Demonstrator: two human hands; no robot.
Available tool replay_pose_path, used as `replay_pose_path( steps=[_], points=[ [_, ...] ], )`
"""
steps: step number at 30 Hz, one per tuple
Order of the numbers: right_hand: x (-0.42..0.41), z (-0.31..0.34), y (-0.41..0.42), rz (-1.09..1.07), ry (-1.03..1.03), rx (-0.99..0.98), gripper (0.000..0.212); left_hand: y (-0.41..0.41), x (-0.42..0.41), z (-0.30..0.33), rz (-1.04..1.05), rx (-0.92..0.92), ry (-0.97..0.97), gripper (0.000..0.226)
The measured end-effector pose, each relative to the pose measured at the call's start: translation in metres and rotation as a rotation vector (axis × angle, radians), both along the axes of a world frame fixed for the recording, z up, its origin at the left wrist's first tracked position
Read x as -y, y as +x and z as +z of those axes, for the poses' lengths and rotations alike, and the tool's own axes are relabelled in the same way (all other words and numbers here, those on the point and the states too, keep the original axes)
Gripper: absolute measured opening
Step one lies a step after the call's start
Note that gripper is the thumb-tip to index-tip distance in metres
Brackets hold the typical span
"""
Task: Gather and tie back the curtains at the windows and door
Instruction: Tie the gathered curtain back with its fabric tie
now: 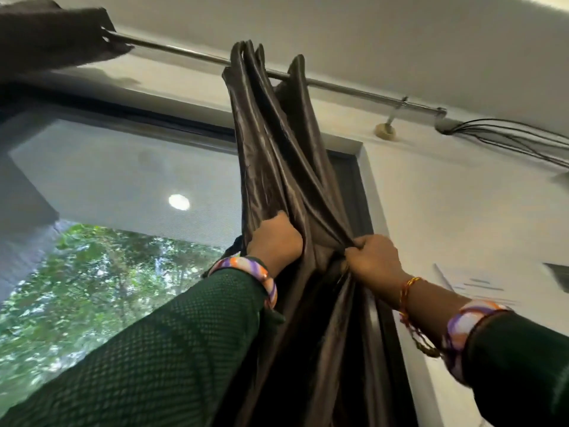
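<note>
At the window's right edge, the brown curtain [286,167] hangs bunched from the rod [191,53]; left hand [274,238] and right hand [374,254] each grip folds. Squeeze pleats together evenly before tying.

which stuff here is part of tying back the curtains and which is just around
Part of the job:
- brown curtain, bunched on the rod
- curtain rod
- left hand gripping the curtain
- right hand pinching a fold
- second curtain, upper left

Just around:
- window
- cables on the wall
- bracelets
</note>
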State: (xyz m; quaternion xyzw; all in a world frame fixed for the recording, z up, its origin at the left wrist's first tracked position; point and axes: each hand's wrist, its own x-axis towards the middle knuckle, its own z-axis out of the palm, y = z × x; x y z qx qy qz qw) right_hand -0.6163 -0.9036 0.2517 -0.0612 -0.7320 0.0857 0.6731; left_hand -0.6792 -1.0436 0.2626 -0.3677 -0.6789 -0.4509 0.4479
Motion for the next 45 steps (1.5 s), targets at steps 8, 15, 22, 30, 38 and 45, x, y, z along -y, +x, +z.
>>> replay_pose_path(
  steps=[8, 15, 22, 30, 38, 45],
  points=[
    [-0.097, 0.000, 0.030, 0.186, -0.171, -0.087, 0.031, 0.014, -0.123, 0.003, -0.161, -0.021, -0.065, 0.057],
    [-0.190, 0.020, 0.084, -0.096, -0.143, -0.190, 0.014, 0.043, -0.231, 0.021, -0.357, -0.072, -0.054, 0.057],
    [-0.279, 0.021, 0.146, -0.330, -0.233, -0.236, 0.015, 0.107, -0.318, 0.021, -0.564, -0.123, -0.109, 0.048],
    [-0.323, 0.010, 0.222, -0.427, -0.332, -0.302, 0.013, 0.172, -0.368, 0.011, -0.760, -0.044, -0.226, 0.057],
    [-0.289, -0.005, 0.238, -0.421, -0.227, -0.139, 0.028, 0.190, -0.342, -0.008, -0.665, 0.039, -0.017, 0.052],
    [-0.238, -0.067, 0.209, -0.795, 0.421, -0.009, 0.067, 0.186, -0.294, -0.051, -0.321, 0.051, 0.101, 0.033]
  ],
)
